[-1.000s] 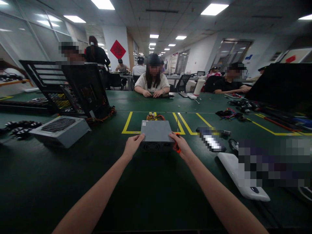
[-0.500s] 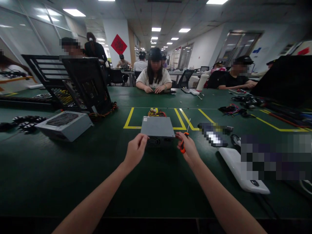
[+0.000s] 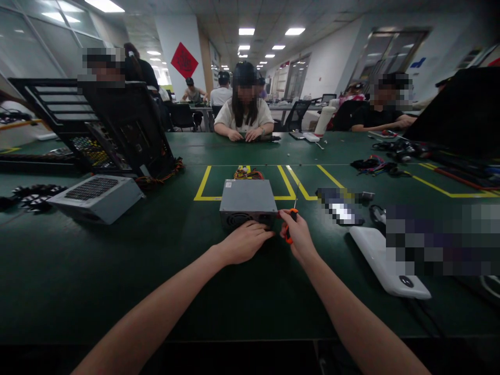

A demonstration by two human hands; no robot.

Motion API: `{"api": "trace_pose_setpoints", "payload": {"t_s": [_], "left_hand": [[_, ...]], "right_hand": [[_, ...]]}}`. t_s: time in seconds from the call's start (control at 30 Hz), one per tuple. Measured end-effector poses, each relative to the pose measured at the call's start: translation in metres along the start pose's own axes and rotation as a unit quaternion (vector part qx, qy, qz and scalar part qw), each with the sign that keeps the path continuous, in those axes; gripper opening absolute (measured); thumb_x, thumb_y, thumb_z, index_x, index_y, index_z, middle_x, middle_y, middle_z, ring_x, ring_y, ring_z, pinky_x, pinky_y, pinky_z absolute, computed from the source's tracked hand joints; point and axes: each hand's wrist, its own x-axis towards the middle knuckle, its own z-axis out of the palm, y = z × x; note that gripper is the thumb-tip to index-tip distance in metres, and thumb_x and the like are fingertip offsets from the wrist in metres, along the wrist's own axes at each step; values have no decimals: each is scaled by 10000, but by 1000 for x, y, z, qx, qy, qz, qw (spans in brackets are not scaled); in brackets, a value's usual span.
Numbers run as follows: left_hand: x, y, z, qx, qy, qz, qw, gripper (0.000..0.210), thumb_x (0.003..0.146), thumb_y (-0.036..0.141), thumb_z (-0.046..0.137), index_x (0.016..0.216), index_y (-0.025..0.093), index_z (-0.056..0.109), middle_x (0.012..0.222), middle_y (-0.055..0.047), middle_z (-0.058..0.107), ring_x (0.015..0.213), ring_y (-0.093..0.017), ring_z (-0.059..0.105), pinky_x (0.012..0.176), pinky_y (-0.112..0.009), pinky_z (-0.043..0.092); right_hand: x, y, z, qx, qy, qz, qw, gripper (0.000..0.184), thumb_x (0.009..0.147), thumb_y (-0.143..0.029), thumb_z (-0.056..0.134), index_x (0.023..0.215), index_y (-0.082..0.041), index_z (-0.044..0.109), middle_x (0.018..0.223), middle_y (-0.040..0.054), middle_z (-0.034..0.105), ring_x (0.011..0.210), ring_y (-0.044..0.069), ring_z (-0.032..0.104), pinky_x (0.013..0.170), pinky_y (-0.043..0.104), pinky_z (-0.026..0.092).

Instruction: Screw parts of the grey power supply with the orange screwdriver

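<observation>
In front of me a grey computer power supply (image 3: 248, 195) stands on the green table, its fan grille and socket facing me. Its bundled cables (image 3: 250, 173) lie behind it. My left hand (image 3: 247, 241) rests against the lower part of that near face, fingers stretched to the right and holding nothing; it covers part of the face. At the right front corner, my right hand (image 3: 297, 232) is closed around a screwdriver (image 3: 291, 226) with an orange and black handle. The thin shaft points up and away from me.
A second power supply (image 3: 96, 198) sits to the left, before a black computer case (image 3: 128, 130). On the right are a white device (image 3: 386, 260), a blurred-out phone (image 3: 339, 207) and cable bundles (image 3: 375, 164). Yellow tape (image 3: 201, 185) marks the table. A person (image 3: 245, 112) sits opposite.
My left hand has moved right, from the power supply's left front corner to the middle of its near face. My right hand keeps the screwdriver beside the right corner. The view has shifted slightly.
</observation>
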Motion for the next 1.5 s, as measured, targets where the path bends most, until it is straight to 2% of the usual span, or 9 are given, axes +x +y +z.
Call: {"api": "trace_pose_setpoints", "payload": {"t_s": [0.13,0.37,0.47,0.6,0.73,0.87,1.03,1.23,1.5], "left_hand": [[-13,-1,-14,-213,33,-66,974,406,911,266,270,1311,227,334,1369,-29,358,1271,-143,283,1069,-344,201],[-37,-8,-12,-545,127,-204,803,447,907,402,220,1305,251,357,1312,-14,438,1282,-177,273,1080,-395,149],[-42,-14,-8,-571,164,-229,771,432,893,405,278,1231,204,458,1228,-58,525,1207,-200,397,1044,-401,242],[-58,-26,-25,-504,244,-252,790,342,850,373,421,1075,161,567,1013,-81,632,982,-203,565,872,-355,420],[-87,-49,-50,-370,260,-320,832,285,830,360,445,993,176,590,954,-54,631,907,-177,576,788,-311,444],[-108,-67,-57,-209,165,-373,889,237,804,344,480,954,208,602,932,-22,614,847,-157,567,762,-303,443],[-100,-61,-45,-126,16,-286,950,187,822,273,465,912,222,622,921,-14,579,833,-142,546,731,-276,432],[-85,-49,-28,-79,-6,-241,967,215,851,221,430,981,227,600,985,-21,558,922,-154,519,812,-295,413],[-84,-48,-28,0,47,-300,953,181,844,267,444,941,210,586,948,-24,549,857,-166,523,709,-290,421]], "right_hand": [[-2,-3,0,4,0,-1,1000,271,639,-407,642,779,-189,564,644,-45,562,364,32,387,325,180,308],[-5,-6,-1,13,-11,14,1000,297,671,-467,611,790,-197,579,761,-21,578,415,32,414,355,181,335],[-6,-6,-1,12,-13,19,1000,292,669,-460,620,795,-201,574,762,-24,578,423,33,416,365,180,341],[-6,-7,-1,11,-16,22,1000,287,677,-453,615,802,-197,577,792,-16,581,432,31,417,371,179,344],[-7,-7,-1,8,-17,24,1000,282,674,-443,620,804,-197,574,792,-15,584,434,33,417,373,178,347],[-7,-8,0,5,-19,25,999,277,676,-434,618,807,-195,568,791,-12,584,432,33,412,372,179,341],[-6,-8,2,-5,-10,18,1000,265,683,-419,607,813,-193,558,768,-17,566,429,34,402,373,185,329],[-8,-9,2,-21,33,-34,999,242,722,-312,547,946,-239,490,776,-43,518,491,52,438,442,194,367],[-19,-16,-1,-176,64,-200,962,588,679,-127,487,1220,-280,314,938,-3,420,723,111,489,688,301,439]]}}
